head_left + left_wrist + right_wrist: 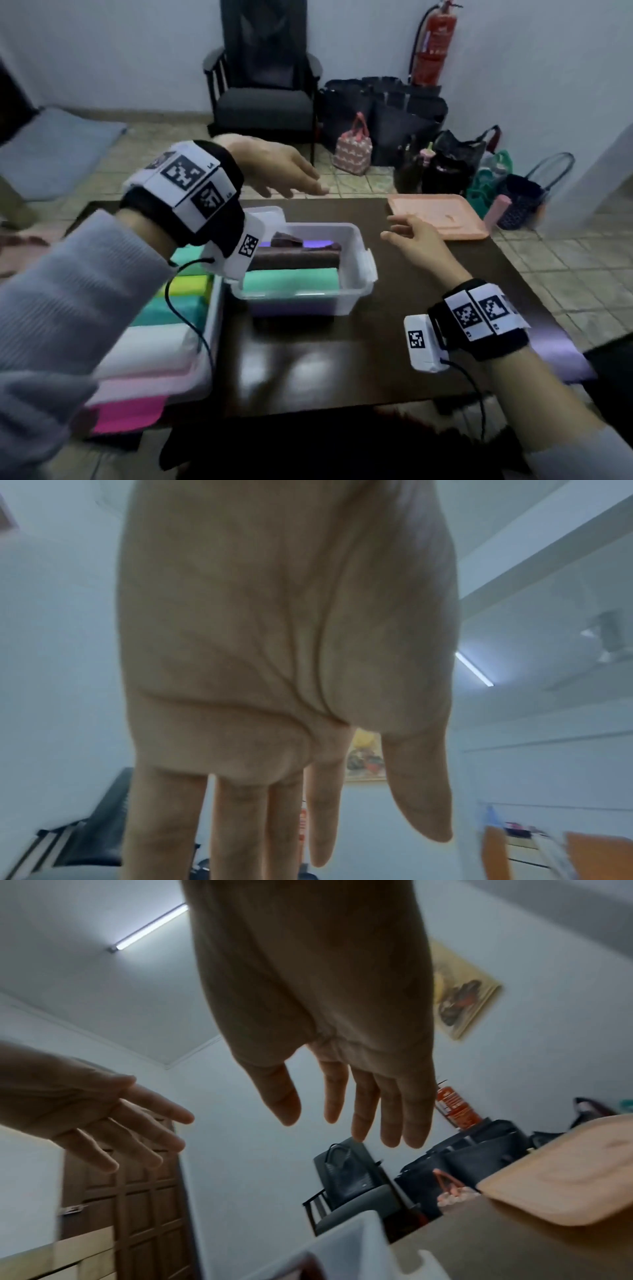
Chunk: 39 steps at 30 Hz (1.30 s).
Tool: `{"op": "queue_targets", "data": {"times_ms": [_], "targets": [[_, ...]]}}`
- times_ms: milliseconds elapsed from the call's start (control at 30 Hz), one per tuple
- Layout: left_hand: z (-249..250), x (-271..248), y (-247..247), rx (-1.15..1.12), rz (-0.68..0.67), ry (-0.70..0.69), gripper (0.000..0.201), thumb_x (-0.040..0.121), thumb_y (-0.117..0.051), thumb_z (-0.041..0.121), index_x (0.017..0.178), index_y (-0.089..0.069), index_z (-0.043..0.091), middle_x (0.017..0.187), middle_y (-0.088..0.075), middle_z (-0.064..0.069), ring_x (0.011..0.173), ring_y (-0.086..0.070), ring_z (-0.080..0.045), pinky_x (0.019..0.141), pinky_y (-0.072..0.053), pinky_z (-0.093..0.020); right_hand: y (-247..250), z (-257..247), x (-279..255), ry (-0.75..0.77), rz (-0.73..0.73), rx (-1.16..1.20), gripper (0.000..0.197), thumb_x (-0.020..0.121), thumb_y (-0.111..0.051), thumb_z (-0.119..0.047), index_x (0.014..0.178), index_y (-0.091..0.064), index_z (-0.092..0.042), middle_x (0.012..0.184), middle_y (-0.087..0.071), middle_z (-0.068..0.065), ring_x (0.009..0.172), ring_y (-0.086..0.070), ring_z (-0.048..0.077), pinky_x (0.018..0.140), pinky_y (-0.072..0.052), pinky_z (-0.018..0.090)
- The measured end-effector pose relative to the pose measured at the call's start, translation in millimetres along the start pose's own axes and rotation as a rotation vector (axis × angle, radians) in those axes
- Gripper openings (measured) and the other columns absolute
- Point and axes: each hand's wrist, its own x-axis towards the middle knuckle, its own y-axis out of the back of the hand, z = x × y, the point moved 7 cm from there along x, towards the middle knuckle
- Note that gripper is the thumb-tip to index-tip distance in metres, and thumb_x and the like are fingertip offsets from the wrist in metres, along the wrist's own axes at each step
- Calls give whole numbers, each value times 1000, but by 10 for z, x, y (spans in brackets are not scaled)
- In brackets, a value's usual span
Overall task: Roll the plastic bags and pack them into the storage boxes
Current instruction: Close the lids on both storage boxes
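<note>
Grey sleeve (51,308) fills the lower left; both hands are bare and hold nothing.
Left to right: a long box (212,342) of rolled bags, left hand (274,168) flat-fingered above the small box (356,260) holding 3 rolls mid-frame, right hand (414,236) relaxed near the pink tray (438,212). No loose bag shows; I judge packing nearly done, so press rolls snug.

Dim, bluish room; a ceiling tube light (150,927) glows upper left. Glare pools on the dark table (308,370). Edges smear and bend.
</note>
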Motion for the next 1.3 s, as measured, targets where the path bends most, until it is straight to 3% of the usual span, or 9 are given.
{"op": "queue_targets", "data": {"times_ms": [267, 367, 533, 667, 767, 933, 1100, 1200, 1300], "targets": [[-1449, -341, 650, 49, 144, 348, 49, 90, -54, 46, 131, -53, 19, 131, -55, -1, 116, -55, -23, 104, -40, -36, -748, -1058, 564, 186, -273, -150, 33, 91, -58, -23, 124, -56, -16, 115, -61, 4, 96, -55, 12, 74, -40, 22], [-1983, -371, 615, 105, 170, 483, 46, 89, -55, 48, 119, -61, 14, 121, -62, -1, 112, -58, -23, 99, -43, -31, -1065, -1382, 839, 257, -379, -327, 33, 90, -58, -26, 122, -58, -16, 115, -62, 5, 99, -58, 17, 81, -43, 24], [-2566, -330, 408, 63, 130, 585, 50, 95, -52, 20, 143, -39, 16, 144, -44, -5, 127, -47, -23, 102, -40, -31, -1669, -1468, 1271, 286, -519, -701, 31, 91, -56, -29, 116, -61, -11, 97, -66, 7, 79, -58, 17, 67, -46, 25], [-2859, -276, 294, -46, 103, 572, 64, 85, -60, 6, 140, -42, 33, 118, -63, -6, 87, -69, -23, 78, -57, -35, -2054, -1259, 1537, 345, -580, -1124, 33, 91, -57, -31, 106, -65, -2, 104, -66, 12, 80, -50, 21, 60, -35, 24], [-2976, -238, 357, -66, 202, 548, 58, 82, -64, 3, 131, -53, 33, 106, -69, -5, 79, -70, -20, 73, -57, -32, -2214, -1089, 1749, 284, -578, -1161, 37, 91, -58, -32, 101, -63, 3, 89, -58, 8, 78, -50, 22, 51, -31, 23], [-3104, -127, 372, -215, 232, 534, 53, 82, -70, 5, 126, -58, 33, 96, -71, -7, 74, -71, -23, 69, -59, -37, -2383, -754, 2178, 45, -691, -1051, 48, 87, -63, -39, 47, -63, -12, 45, -62, -2, 52, -57, 19, 67, -48, 28], [-3130, -28, 403, -274, 179, 535, 50, 84, -66, 1, 122, -60, 33, 94, -72, -11, 77, -72, -28, 69, -59, -42, -2391, -686, 2217, -58, -747, -1068, 37, 93, -56, -36, 81, -69, -4, 55, -63, 2, 45, -55, 14, 47, -40, 21], [-3143, 3, 423, -335, 150, 524, 50, 83, -67, 0, 121, -61, 32, 93, -72, -14, 79, -71, -31, 71, -59, -45, -2431, -672, 2307, -33, -719, -1090, 45, 88, -60, -45, 95, -71, -2, 85, -72, 10, 71, -65, 26, 68, -53, 29], [-3143, 14, 427, -383, 130, 538, 49, 83, -65, -4, 121, -62, 29, 96, -71, -17, 84, -70, -35, 74, -58, -48, -2547, -621, 2397, 43, -710, -1080, 23, 83, -69, -26, 90, -68, -4, 73, -70, 8, 68, -62, 25, 74, -53, 33]]}}
